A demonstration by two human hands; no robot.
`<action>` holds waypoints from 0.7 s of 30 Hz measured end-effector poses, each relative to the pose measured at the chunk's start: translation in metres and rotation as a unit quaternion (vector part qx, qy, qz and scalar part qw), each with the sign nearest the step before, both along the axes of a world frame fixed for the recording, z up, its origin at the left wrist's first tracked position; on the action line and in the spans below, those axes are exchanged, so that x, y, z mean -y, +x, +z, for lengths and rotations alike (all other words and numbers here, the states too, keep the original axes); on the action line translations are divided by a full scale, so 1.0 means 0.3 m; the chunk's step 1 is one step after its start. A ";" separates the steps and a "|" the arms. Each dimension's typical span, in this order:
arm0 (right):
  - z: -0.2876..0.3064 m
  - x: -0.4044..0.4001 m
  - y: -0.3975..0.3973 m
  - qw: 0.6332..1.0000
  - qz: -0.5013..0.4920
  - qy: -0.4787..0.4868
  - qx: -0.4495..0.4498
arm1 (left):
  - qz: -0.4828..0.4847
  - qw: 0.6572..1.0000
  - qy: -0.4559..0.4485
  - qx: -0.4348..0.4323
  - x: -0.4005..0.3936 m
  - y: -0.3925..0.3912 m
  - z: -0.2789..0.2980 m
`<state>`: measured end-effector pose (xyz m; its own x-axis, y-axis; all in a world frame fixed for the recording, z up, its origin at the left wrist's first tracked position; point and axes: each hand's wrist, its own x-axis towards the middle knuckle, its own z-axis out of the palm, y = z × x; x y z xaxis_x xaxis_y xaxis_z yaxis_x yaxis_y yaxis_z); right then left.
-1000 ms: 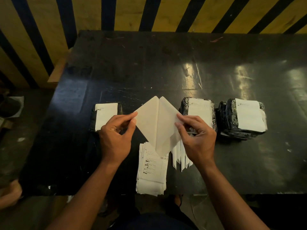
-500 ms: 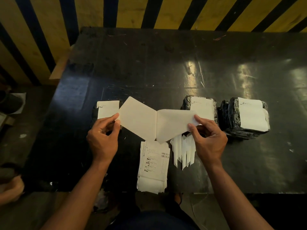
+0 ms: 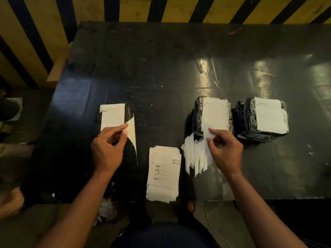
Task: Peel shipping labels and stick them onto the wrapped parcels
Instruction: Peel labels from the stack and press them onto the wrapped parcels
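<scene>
Three black-wrapped parcels stand on the dark table, each with a white label on top: the left parcel [image 3: 127, 110], the middle parcel [image 3: 197, 117] and the right parcel [image 3: 249, 117]. My left hand [image 3: 107, 149] pinches a cream sheet [image 3: 132, 135] that hangs beside the left parcel's right edge. My right hand [image 3: 226, 151] pinches a white sheet [image 3: 209, 136] just in front of the middle parcel, above a heap of white backing pieces [image 3: 194, 156]. A stack of printed shipping labels [image 3: 163, 174] lies between my hands near the front edge.
The table [image 3: 161, 65] stretches dark and scratched behind the parcels. A yellow-and-black striped wall [image 3: 136, 8] stands behind it. White scraps [image 3: 105, 210] lie on the floor below the front edge. Another person's hand [image 3: 10, 203] shows at the far left.
The two sheets that were joined in front of me have come apart. My left hand carried one to the left parcel; my right hand carried the other to the backing heap.
</scene>
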<state>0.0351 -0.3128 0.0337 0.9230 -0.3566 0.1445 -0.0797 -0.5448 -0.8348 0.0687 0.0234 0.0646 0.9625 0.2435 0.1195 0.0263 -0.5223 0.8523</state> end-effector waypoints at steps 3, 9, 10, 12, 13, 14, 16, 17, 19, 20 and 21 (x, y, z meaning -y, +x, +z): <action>-0.108 -0.015 -0.003 0.998 0.017 -0.026 -0.058 | -0.022 1.000 -0.015 -0.007 0.040 -0.018 -0.018; -0.318 -0.056 -0.002 0.962 0.075 -0.082 -0.248 | -0.039 0.997 -0.046 -0.048 0.115 -0.045 -0.043; -0.334 -0.061 -0.006 0.954 0.099 -0.102 -0.264 | -0.040 0.997 -0.050 -0.053 0.127 -0.044 -0.042; -0.347 -0.071 -0.017 0.939 0.122 -0.157 -0.282 | -0.041 0.995 -0.068 -0.065 0.151 -0.035 -0.036; -0.341 -0.075 -0.023 0.934 0.122 -0.188 -0.278 | -0.041 0.994 -0.077 -0.068 0.161 -0.028 -0.032; -0.330 -0.079 -0.027 0.933 0.117 -0.217 -0.264 | -0.041 0.994 -0.082 -0.066 0.169 -0.019 -0.030; -0.291 -0.090 -0.029 0.944 0.098 -0.235 -0.208 | -0.042 0.994 -0.087 -0.053 0.179 0.001 -0.023; -0.262 -0.100 -0.027 0.957 0.085 -0.220 -0.167 | -0.042 0.994 -0.089 -0.046 0.183 0.012 -0.018; -0.183 -0.137 -0.017 0.981 0.076 -0.167 -0.069 | -0.037 0.994 -0.095 -0.036 0.191 0.034 -0.006; -0.133 -0.164 -0.011 0.985 0.087 -0.146 -0.022 | -0.033 0.994 -0.098 -0.032 0.195 0.045 -0.002; -0.082 -0.195 -0.006 0.985 0.109 -0.134 0.018 | -0.029 0.994 -0.099 -0.028 0.199 0.055 0.004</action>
